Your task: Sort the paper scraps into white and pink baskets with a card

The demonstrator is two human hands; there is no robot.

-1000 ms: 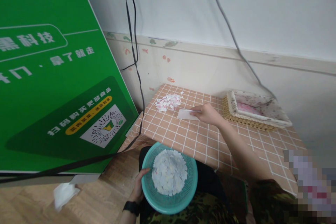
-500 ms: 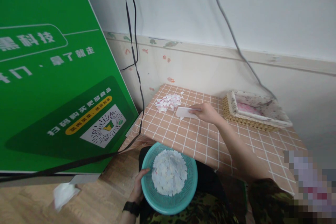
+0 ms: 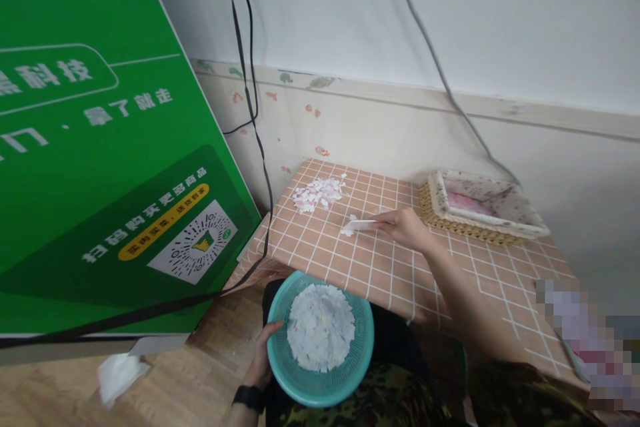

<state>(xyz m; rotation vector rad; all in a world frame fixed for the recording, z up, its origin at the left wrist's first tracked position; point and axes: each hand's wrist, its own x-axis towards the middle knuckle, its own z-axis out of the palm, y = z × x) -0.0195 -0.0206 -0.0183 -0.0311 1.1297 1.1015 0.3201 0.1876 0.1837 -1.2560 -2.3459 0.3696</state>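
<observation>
My right hand (image 3: pixel 401 225) pinches a flat white card (image 3: pixel 364 225) over the tablecloth. A few white paper scraps (image 3: pixel 347 229) lie at the card's left end. Farther left on the cloth is a loose pile of white and pinkish paper scraps (image 3: pixel 317 194). My left hand (image 3: pixel 262 352) grips the left rim of a round teal plastic basket (image 3: pixel 364 363), thumb over the edge and other fingers hidden beneath. The basket rests on my lap below the table edge, with a heap of pale torn paper (image 3: pixel 321 328) inside.
A wicker basket (image 3: pixel 470 230) with a cloth lining stands at the back right of the checked table (image 3: pixel 390 273). Black cords (image 3: pixel 265 167) hang across the table's left side. A big green panel (image 3: pixel 135 213) rises at left, and a white bag (image 3: pixel 120 377) lies on the floor.
My right hand has drawn the card toward the table's front edge and slightly right, tilting it more edge-on. Some scraps now lie apart from the pile. My left hand stays on the teal basket.
</observation>
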